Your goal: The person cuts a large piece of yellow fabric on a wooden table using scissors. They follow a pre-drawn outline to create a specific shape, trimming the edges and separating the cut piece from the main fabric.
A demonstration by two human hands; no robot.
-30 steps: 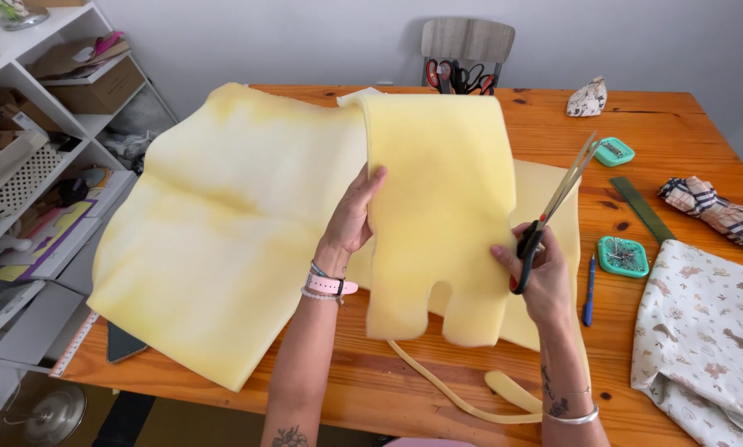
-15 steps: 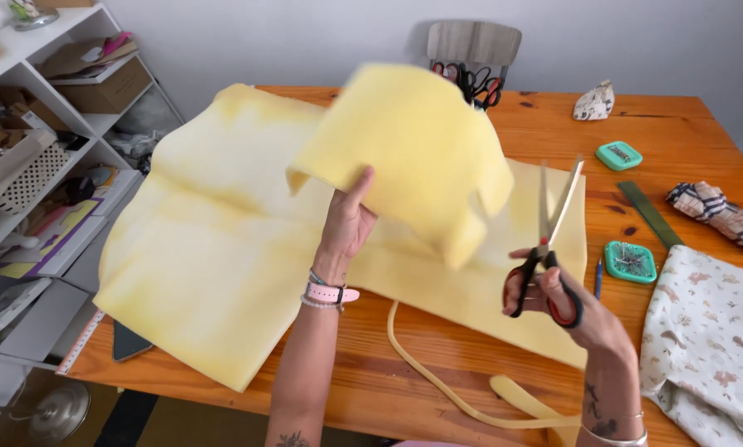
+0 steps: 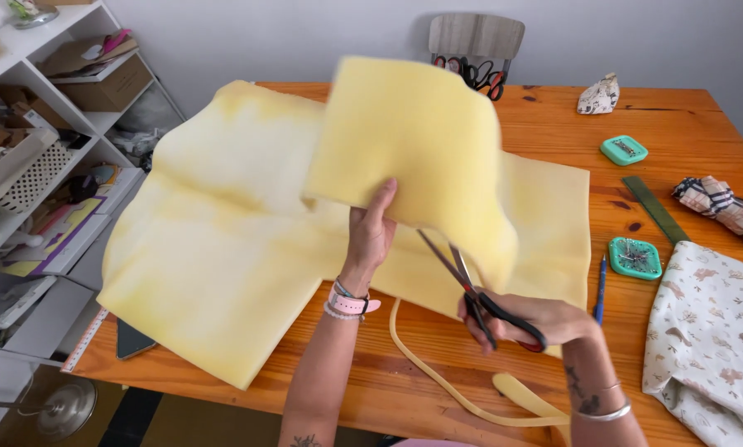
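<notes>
My left hand (image 3: pixel 370 234) is clamped on the lower edge of a cut piece of thick yellow foam (image 3: pixel 413 153), thumb on the near face, fingers behind it, so the piece is held up off the table & tilted toward me. It looks a bit blurred. Pink watch strap + bead bracelets (image 3: pixel 348 303) on that wrist.

My right hand (image 3: pixel 545 319) is closed round the black-and-red handles of a pair of long steel scissors (image 3: pixel 471 285), fingers through the loops. Blades are parted slightly, tips pointing up-left, just under the lifted piece's lower right edge; can't tell if they touch it.

Below both hands: a big sheet of the same yellow foam (image 3: pixel 214 248) lies flat on the orange wooden table (image 3: pixel 553 124), its left corner hanging past the table edge. A thin cut-off yellow foam strip (image 3: pixel 438 372) curls on the tabletop between my forearms, near the front edge.

Right of the scissors hand: blue pen (image 3: pixel 600 285), then a teal square pin holder (image 3: pixel 635 257), a dark green ruler (image 3: pixel 656 209), a 2nd teal square box (image 3: pixel 624 150) further back. White printed fabric (image 3: pixel 711 339) piled at the right edge, a plaid fabric bundle (image 3: pixel 723 207) behind it. Far side: a chair back w/ several scissors (image 3: pixel 475 74) hanging on it. Shelving unit (image 3: pixel 49 165) w/ boxes & baskets at left.
</notes>
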